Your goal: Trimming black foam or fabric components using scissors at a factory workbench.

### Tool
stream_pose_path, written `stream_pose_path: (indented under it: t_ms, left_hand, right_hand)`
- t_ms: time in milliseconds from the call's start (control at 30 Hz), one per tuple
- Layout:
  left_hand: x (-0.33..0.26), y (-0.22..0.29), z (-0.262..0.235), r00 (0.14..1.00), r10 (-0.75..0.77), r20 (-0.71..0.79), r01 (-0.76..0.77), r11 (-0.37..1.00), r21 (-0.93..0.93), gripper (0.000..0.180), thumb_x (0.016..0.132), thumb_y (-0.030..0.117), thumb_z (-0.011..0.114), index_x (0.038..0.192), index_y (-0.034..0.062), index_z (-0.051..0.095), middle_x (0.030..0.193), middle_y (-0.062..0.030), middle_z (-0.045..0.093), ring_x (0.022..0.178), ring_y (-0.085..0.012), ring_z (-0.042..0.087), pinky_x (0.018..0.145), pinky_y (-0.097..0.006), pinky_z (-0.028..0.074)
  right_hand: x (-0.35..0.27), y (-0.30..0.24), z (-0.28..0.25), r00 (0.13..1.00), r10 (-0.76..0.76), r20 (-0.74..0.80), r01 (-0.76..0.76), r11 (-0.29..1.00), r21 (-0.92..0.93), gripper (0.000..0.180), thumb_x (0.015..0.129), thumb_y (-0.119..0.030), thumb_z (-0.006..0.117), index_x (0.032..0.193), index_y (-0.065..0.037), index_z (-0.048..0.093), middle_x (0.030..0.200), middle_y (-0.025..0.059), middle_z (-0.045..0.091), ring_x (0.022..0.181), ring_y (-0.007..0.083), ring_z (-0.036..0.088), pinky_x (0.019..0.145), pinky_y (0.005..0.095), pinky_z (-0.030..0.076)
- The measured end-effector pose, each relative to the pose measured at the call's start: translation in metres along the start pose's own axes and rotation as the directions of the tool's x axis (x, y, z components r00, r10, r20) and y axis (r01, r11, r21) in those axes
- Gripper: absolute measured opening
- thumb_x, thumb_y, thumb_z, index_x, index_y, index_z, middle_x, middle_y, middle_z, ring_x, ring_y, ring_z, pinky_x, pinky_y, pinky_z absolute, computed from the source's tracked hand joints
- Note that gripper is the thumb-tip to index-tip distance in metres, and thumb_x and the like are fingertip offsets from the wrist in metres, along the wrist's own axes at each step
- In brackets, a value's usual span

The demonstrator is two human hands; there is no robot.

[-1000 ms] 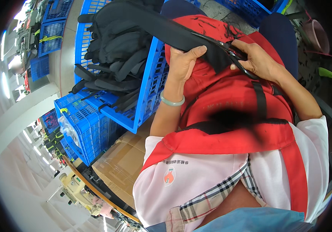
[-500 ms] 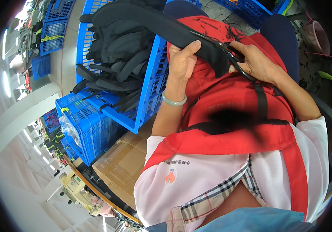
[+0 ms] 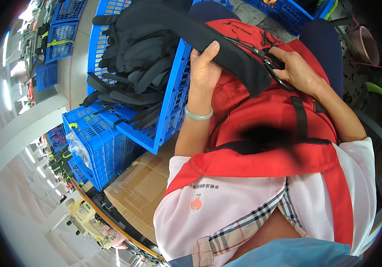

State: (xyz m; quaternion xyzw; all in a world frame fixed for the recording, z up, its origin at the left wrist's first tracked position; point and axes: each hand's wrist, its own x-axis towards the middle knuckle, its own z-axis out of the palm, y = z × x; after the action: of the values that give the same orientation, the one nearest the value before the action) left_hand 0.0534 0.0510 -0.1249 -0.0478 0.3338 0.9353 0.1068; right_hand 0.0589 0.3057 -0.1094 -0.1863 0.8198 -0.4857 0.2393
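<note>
Left hand: your left hand point(image 3: 205, 66) is closed on the black fabric strip point(image 3: 209, 38), thumb on top and fingers curled under its edge; a pale green bangle point(image 3: 198, 115) sits on that wrist.
Right hand: your right hand point(image 3: 298, 71) is wrapped round the handles of the small black scissors point(image 3: 266, 62), knuckles up over your lap.
Scissors: the blades point left toward the strip and lie against its right end; whether they are parted you cannot tell from here.
Black fabric strip: it runs from the crate on your left across to your lap, held up between both hands, its lower right end hanging over the red apron point(image 3: 262, 111).
Blue crate: the blue plastic crate point(image 3: 173, 93) stands just beside your left forearm, filled with a heap of black padded pieces point(image 3: 133, 58).
Below it: a second blue crate point(image 3: 97, 142) lies lower left, resting on a brown cardboard box point(image 3: 142, 187).
Far side: more blue crates point(image 3: 289, 11) sit beyond your knees.
</note>
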Motion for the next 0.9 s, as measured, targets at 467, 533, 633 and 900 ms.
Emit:
stream_pose_path:
  t_ms: [467,533,633,900]
  left_hand:
    - [-0.001,-0.010,0.005,0.998,0.043,0.039,-0.047,0.992,0.117,0.025,0.081,-0.008,0.068,0.103,0.0033,0.064,0.098,-0.0071,0.067,0.092,-0.0193,0.065,0.090,-0.034,0.051]
    - [-0.002,-0.011,0.006,0.998,0.051,0.033,-0.054,0.991,0.123,0.022,0.080,-0.008,0.068,0.099,0.0022,0.066,0.096,-0.0079,0.069,0.089,-0.0186,0.066,0.087,-0.032,0.051]
    - [0.000,-0.008,0.005,0.996,0.080,0.046,-0.085,0.988,0.128,0.021,0.081,-0.006,0.068,0.100,0.0019,0.065,0.097,-0.0086,0.068,0.091,-0.0194,0.066,0.088,-0.033,0.052]
    - [0.007,-0.004,-0.004,0.998,0.060,0.019,-0.062,0.989,0.135,0.027,0.083,-0.002,0.068,0.108,0.0037,0.062,0.103,-0.0068,0.066,0.095,-0.0210,0.064,0.094,-0.037,0.050]
  right_hand:
    - [0.008,-0.010,0.009,0.988,-0.136,-0.073,0.124,0.981,-0.149,0.064,0.080,-0.051,0.071,0.109,0.003,0.053,0.068,0.0199,0.053,0.062,0.0333,0.053,0.060,0.0404,0.041]
    - [0.010,-0.011,0.005,0.998,-0.054,-0.022,0.051,0.990,-0.131,0.062,0.080,-0.049,0.071,0.108,0.003,0.053,0.069,0.0200,0.053,0.061,0.0330,0.052,0.059,0.0402,0.041]
    - [0.010,-0.009,0.003,1.000,0.017,0.024,-0.015,0.997,-0.076,0.059,0.080,-0.047,0.072,0.107,0.002,0.054,0.070,0.0204,0.054,0.062,0.0320,0.051,0.060,0.0394,0.041]
    - [0.010,-0.009,0.013,0.983,-0.162,-0.092,0.154,0.984,-0.086,0.061,0.083,-0.040,0.072,0.117,0.004,0.048,0.077,0.0241,0.058,0.070,0.0401,0.056,0.064,0.0440,0.043]
